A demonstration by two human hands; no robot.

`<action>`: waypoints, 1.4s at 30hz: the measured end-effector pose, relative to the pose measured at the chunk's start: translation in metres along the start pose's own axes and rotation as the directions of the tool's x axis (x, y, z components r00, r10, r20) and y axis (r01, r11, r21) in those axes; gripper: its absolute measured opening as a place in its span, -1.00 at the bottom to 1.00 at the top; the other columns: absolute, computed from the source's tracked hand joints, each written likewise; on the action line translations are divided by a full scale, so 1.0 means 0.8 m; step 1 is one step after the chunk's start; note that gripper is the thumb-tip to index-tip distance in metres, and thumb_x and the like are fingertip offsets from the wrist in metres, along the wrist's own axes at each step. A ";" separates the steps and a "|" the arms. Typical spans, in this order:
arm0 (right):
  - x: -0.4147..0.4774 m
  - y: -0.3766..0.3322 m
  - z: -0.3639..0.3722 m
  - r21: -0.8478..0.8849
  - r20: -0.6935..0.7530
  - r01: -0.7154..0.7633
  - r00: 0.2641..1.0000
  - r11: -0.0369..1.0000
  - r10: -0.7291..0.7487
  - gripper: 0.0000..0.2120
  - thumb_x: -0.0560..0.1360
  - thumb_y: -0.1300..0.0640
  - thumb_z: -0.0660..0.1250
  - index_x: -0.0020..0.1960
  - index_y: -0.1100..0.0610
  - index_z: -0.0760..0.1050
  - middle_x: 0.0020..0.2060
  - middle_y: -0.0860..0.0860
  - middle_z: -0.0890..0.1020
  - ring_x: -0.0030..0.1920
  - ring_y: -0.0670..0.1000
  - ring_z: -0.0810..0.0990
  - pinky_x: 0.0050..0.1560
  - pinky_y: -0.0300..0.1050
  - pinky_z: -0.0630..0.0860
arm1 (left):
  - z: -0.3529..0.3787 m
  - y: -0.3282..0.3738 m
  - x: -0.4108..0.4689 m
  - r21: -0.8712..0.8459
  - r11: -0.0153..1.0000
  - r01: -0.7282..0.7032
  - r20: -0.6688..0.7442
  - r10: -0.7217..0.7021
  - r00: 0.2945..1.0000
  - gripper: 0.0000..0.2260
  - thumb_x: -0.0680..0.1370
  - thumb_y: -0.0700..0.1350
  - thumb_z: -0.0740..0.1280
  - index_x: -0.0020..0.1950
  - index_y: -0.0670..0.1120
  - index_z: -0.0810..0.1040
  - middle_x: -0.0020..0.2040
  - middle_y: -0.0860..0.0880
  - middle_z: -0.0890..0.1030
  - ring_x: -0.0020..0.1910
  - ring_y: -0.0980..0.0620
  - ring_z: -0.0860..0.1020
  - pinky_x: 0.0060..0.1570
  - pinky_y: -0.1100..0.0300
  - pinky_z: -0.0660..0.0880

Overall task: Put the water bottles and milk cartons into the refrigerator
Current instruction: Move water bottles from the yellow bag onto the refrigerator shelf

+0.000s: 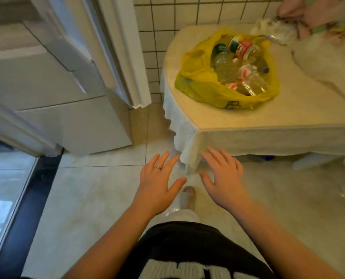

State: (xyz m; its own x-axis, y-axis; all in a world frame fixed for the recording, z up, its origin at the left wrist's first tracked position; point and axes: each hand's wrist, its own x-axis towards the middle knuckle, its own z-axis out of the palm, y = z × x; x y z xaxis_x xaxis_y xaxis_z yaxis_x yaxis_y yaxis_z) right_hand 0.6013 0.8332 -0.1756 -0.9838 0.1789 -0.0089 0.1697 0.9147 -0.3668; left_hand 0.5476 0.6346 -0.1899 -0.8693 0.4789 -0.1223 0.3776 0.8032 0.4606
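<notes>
Both hands empty, fingers spread: left hand (159, 178), right hand (222, 178), held low before the surface (248, 117). Bottles (238, 69) lie heaped in yellow bag (199, 81) there. Likely light, smooth, slippery; grip each mid-body. Fridge (53, 93) door open.

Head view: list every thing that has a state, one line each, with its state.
refrigerator door: appears open, swung outward.
yellow bag: on the table, mouth open.
water bottles: lying on their sides inside the bag.
table: covered with a pale cloth.
left hand: open, fingers straight, holding nothing.
right hand: open, fingers spread, holding nothing.
</notes>
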 end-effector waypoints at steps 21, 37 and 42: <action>0.255 0.299 -0.129 0.085 -0.241 -0.154 0.956 0.984 0.170 -0.45 0.44 -0.08 0.25 0.42 0.01 0.43 0.40 -0.02 0.47 0.39 0.12 0.41 0.30 0.11 0.32 | 0.034 0.213 0.372 -0.035 0.987 -0.155 0.013 0.156 0.988 -0.35 0.51 0.38 -0.01 0.53 0.13 0.26 0.55 0.04 0.25 0.52 -0.04 0.18 0.46 -0.05 0.20; 0.460 0.366 -0.196 0.345 0.041 0.066 0.996 0.936 -0.085 -0.46 0.50 -0.11 0.24 0.46 -0.11 0.27 0.37 -0.07 0.43 0.33 0.06 0.43 0.30 0.22 0.40 | 0.015 0.279 0.496 -0.176 0.958 0.226 -0.358 -0.276 0.892 -0.46 0.53 0.08 0.38 0.47 0.02 0.34 0.46 -0.01 0.35 0.39 -0.09 0.31 0.35 0.00 0.32; 0.504 0.343 -0.189 0.321 0.050 0.092 0.992 0.942 -0.114 -0.40 0.51 -0.07 0.28 0.49 -0.06 0.20 0.40 0.00 0.39 0.39 0.10 0.36 0.34 0.22 0.36 | 0.001 0.266 0.531 -0.193 0.933 0.303 -0.374 -0.355 0.857 -0.42 0.49 0.05 0.41 0.47 0.00 0.32 0.47 -0.05 0.34 0.41 -0.15 0.29 0.38 -0.07 0.31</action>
State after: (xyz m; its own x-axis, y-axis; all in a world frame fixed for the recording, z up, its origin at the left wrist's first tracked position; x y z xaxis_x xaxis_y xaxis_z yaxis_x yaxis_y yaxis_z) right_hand 0.2595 1.2111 -0.1390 -0.9984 0.0550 -0.0137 0.0508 0.7621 -0.6455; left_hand 0.2588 1.0096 -0.1446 -0.9982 -0.0073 0.0602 0.0279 0.8265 0.5622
